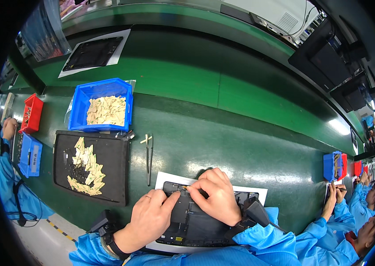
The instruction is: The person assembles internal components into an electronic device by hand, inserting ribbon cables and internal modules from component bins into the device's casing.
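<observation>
While on one tablet (192, 221); two hands (183, 208)

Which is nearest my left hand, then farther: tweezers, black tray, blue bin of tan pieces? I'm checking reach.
1. Tweezers, just ahead of the left hand.
2. Black tray, ahead to the left.
3. Blue bin, behind the tray.

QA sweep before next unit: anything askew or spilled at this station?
Mostly tidy. One tan piece lies loose on the green bench, across the tweezers, outside both the blue bin and black tray. Nothing looks damaged.
</observation>
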Demonstrator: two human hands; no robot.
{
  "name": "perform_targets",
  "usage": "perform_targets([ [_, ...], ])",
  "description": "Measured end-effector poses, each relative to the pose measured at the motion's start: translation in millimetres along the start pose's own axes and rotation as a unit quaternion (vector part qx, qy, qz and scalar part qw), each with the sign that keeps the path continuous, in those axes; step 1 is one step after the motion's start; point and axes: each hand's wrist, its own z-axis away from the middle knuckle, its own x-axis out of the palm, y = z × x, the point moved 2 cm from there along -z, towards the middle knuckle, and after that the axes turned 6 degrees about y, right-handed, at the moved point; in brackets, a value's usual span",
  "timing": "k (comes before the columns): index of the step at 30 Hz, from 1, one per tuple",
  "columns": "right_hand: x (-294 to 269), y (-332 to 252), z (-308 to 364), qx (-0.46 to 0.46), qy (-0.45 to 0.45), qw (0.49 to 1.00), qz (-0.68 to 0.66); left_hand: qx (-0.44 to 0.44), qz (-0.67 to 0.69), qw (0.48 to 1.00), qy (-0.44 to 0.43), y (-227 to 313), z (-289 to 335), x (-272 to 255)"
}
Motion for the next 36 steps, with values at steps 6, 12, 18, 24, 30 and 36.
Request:
perform_targets([
  [6,-0.1,-2.3,1.1,-0.010,-0.002,1.000,0.025,-0.006,0.010,1.000,-0.001,0.0,-3.5,-0.6],
  [12,2.1,-2.2,3.4,-0.038,0.002,0.998,0.054,-0.007,0.001,1.000,-0.005,-0.7,-4.1,-0.4],
  [18,2.2,-2.2,4.1,-0.060,0.003,0.995,0.075,-0.006,-0.009,1.000,-0.022,0.0,-4.6,-0.4],
  [24,3.0,-2.2,4.7,-0.064,0.006,0.995,0.081,0.009,-0.037,0.999,-0.034,0.5,-6.6,1.3],
  [30,3.0,-5.7,4.4,-0.069,0.004,0.992,0.107,0.051,-0.091,0.992,-0.066,1.1,-8.0,1.6],
  [36,4.0,-7.5,7.6,-0.036,0.021,0.987,0.154,0.071,-0.106,0.988,-0.092,4.4,-11.9,-2.7],
])
